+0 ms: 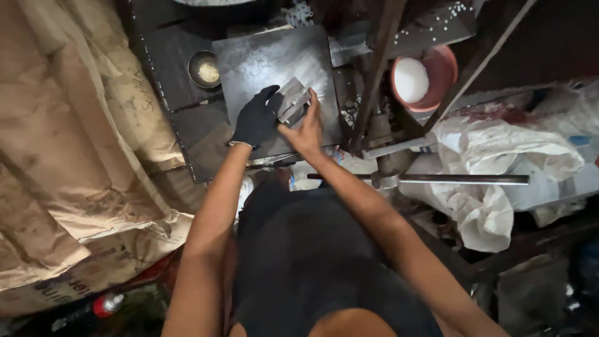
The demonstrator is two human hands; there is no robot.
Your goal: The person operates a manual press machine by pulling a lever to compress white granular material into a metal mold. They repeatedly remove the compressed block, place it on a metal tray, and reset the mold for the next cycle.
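Note:
My left hand (257,117), in a black glove, grips the left side of a small stack of grey metal pieces (292,100). My bare right hand (304,128) holds the same stack from the right and below. The stack rests tilted on a dark, dusty metal plate (262,59) in front of me. Both hands touch the pieces together near the plate's front edge.
A small round dish (204,68) with pale paste sits left of the plate. A reddish bowl of white powder (419,78) stands at the right. A metal press frame (374,81) with a long handle bar (462,180) is right of me. Brown sacks (68,143) lie left; white plastic bags (493,168) right.

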